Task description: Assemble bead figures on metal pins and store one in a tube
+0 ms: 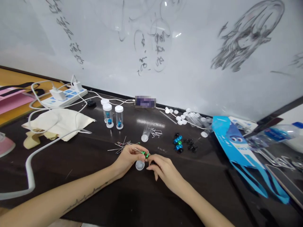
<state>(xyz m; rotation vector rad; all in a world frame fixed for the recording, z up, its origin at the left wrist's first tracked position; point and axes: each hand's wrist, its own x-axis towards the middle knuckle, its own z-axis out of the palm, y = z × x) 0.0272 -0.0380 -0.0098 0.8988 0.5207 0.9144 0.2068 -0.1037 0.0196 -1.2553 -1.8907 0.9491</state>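
Head view: my left hand (129, 158) pinches small green parts (143, 153) near the round cap (140, 165); my right hand (167, 168) bends beside them, its grip unclear. I judge the step as fitting; the next move likely calls for fine alignment.

The left hand (127, 158) pinched small shiny green metallic pieces (143, 153) between its fingertips; the right hand (167, 168) was just beside it, its grip too small to make out clearly. On the glossy dark tabletop (132, 197) behind them stood clear cylindrical tubes with white caps (119, 117), while a blue, green and black metallic cluster (179, 147) lay rightward.
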